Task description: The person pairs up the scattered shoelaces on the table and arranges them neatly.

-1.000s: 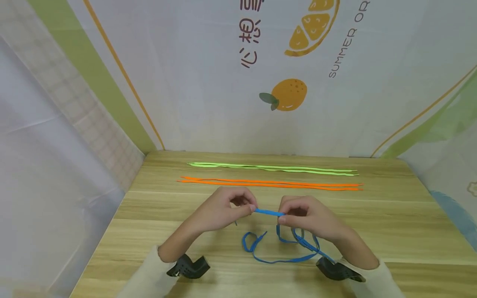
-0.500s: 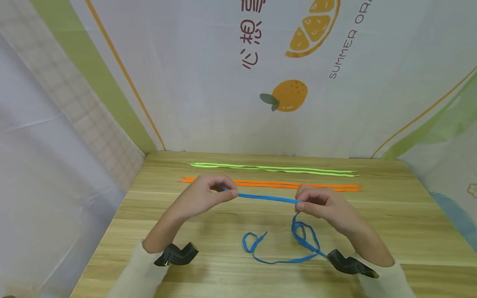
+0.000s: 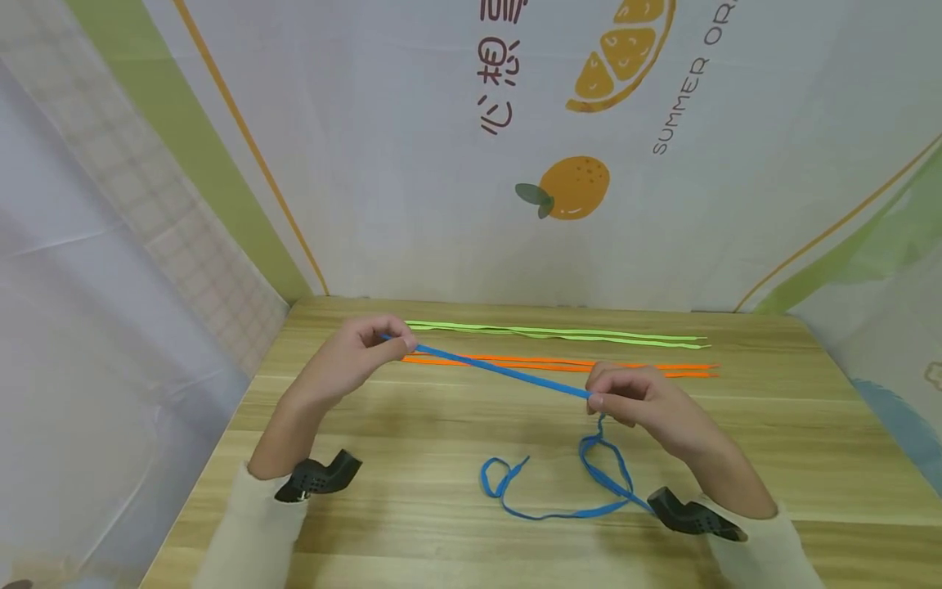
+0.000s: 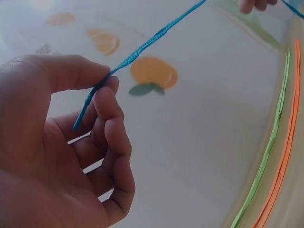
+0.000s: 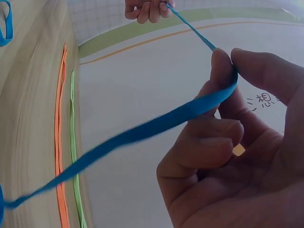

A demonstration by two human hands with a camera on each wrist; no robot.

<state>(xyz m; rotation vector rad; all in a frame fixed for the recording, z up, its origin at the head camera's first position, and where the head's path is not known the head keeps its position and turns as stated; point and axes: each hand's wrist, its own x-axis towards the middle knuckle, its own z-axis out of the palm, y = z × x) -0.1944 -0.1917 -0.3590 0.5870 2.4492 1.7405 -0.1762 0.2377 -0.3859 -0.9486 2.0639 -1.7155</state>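
Note:
A blue shoelace (image 3: pixel 508 372) stretches taut in the air between both hands, slanting down to the right in the head view. My left hand (image 3: pixel 361 352) pinches it near one end between thumb and forefinger; the short tip pokes out inside the palm in the left wrist view, by the curled fingers (image 4: pixel 118 142). My right hand (image 3: pixel 648 405) pinches the same lace further along. From there the rest of the blue lace (image 5: pixel 156 126) hangs down, and its loose loops lie on the wooden table (image 3: pixel 412 507) in front of me.
Two orange laces (image 3: pixel 530 364) lie side by side behind the hands, nearly straight. Two green laces (image 3: pixel 589 334) run parallel further back. A printed cloth (image 3: pixel 412 204) hangs behind the table. Each wrist carries a black camera mount (image 3: pixel 320 476).
My left hand has moved left and away from me, and my right hand a little right and up. The stretch of blue lace between them has grown much longer.

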